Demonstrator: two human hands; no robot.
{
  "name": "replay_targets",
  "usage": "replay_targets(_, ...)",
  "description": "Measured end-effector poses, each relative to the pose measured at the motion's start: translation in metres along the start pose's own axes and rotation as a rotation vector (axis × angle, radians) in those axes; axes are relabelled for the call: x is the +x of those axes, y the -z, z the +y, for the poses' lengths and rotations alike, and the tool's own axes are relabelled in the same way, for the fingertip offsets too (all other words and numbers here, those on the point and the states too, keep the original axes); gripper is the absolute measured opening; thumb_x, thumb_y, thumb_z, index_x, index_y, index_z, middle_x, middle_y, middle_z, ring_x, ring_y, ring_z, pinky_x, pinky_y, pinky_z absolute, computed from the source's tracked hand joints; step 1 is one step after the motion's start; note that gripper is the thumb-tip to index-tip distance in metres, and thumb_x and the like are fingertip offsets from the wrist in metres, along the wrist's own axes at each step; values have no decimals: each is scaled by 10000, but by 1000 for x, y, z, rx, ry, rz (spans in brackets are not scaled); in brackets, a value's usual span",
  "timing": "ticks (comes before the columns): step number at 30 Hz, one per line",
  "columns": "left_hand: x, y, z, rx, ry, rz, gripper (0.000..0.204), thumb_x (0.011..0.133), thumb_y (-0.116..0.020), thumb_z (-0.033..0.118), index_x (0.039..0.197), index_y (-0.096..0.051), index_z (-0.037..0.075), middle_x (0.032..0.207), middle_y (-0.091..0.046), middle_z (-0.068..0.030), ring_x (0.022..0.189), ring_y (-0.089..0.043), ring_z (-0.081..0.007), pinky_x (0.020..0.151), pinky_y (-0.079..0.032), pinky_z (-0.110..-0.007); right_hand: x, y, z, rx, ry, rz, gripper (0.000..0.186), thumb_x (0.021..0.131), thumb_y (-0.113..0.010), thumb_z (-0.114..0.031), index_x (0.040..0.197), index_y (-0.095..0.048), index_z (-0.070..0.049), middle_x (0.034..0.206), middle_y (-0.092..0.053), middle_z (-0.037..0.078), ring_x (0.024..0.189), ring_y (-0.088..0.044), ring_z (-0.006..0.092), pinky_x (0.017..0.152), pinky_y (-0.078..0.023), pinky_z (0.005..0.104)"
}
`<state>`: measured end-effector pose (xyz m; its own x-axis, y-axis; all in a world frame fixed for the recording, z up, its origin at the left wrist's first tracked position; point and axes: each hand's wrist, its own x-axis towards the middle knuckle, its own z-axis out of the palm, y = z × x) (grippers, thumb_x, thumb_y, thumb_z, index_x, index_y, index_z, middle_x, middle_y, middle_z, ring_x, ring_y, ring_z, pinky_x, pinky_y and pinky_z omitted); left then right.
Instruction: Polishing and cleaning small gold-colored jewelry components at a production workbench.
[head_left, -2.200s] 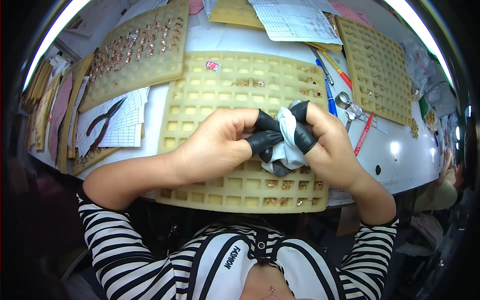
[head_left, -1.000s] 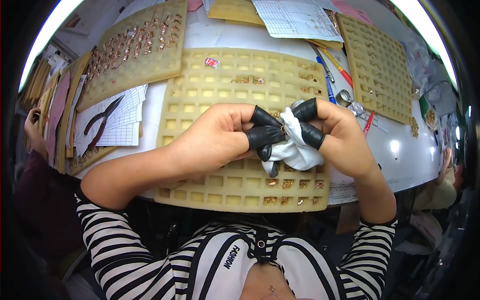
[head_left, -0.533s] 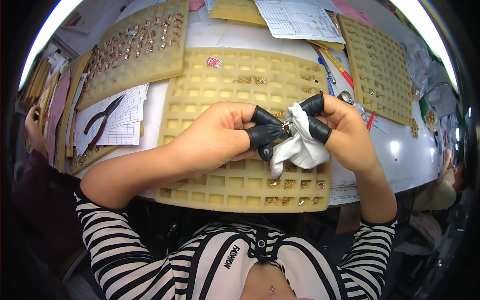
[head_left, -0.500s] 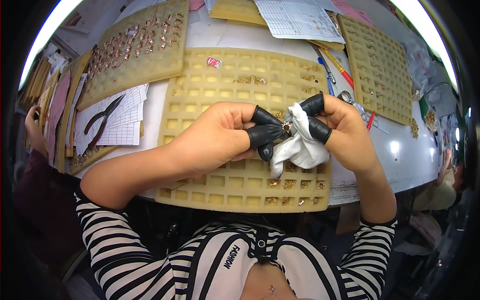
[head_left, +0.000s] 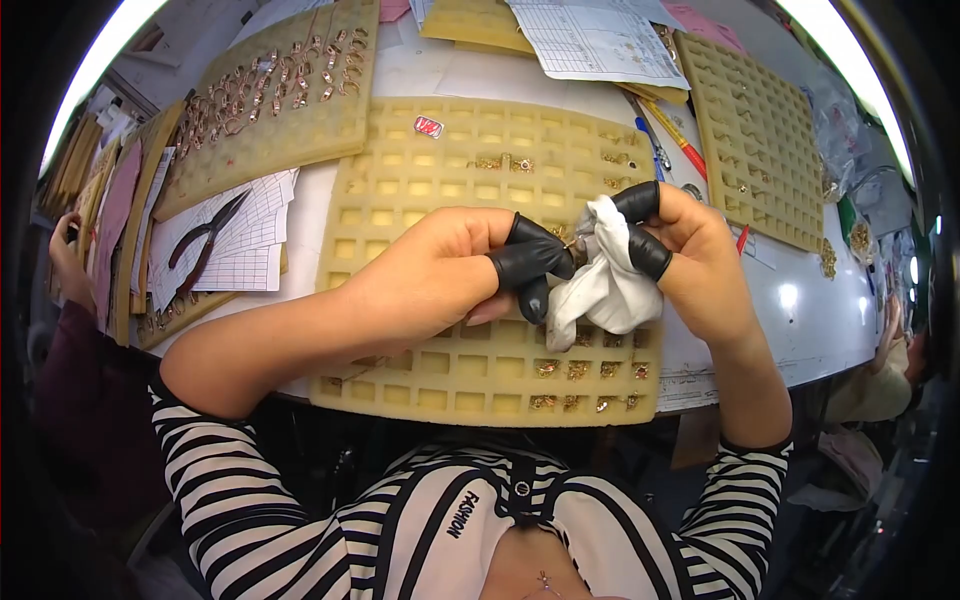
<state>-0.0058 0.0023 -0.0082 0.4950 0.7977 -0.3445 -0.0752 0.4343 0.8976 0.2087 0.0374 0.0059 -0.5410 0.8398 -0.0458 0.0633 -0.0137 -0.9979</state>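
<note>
Black finger cots cover the fingertips of both my hands. My left hand point(head_left: 450, 262) pinches a small gold jewelry piece point(head_left: 571, 244), mostly hidden between its fingers and the cloth. A crumpled white cloth point(head_left: 606, 292) is gripped by my right hand point(head_left: 702, 268), with its upper fold against the piece and its loose end hanging down. Both hands are over a yellow foam tray point(head_left: 480, 416) with square sockets. Several gold pieces point(head_left: 577, 368) sit in its lower right sockets, and a few more point(head_left: 515, 164) rest near its top middle.
Rings fill a tray point(head_left: 225, 175) at the upper left, above black-handled pliers point(head_left: 207, 240) on printed sheets. Another jewelry tray point(head_left: 765, 150) stands at the right, near pens point(head_left: 680, 140). Papers point(head_left: 600, 40) lie at the back. Other people's hands point(head_left: 66, 250) show at both sides.
The gold piece's dark-stoned front, visible before, is now turned away and mostly covered. The cloth and my right hand have shifted slightly right; my left fingers have moved a little.
</note>
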Motion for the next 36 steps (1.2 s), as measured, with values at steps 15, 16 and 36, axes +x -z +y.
replay_targets(15,1,2,1,-68,34,-63,219,896,-492,228,951,-567,28,718,-549,-24,508,-383,-44,464,-284,-169,2,-2,2,41,3,29,147,832,-496,36,970,-546,48,891,-594,49,800,-557,80,694,-457,216)
replay_targets(16,0,0,2,-67,57,-38,221,895,-493,229,949,-566,27,714,-546,-23,509,-389,-47,468,-289,-170,2,-3,3,25,14,23,159,829,-495,38,978,-551,51,900,-597,52,806,-559,84,702,-458,218)
replay_targets(36,-34,39,48,250,-276,47,246,851,-474,91,1055,-556,-18,664,-509,3,491,-394,-25,445,-285,-158,8,40,-9,-116,281,341,142,852,-465,-48,957,-542,10,851,-575,15,767,-521,59,698,-419,195)
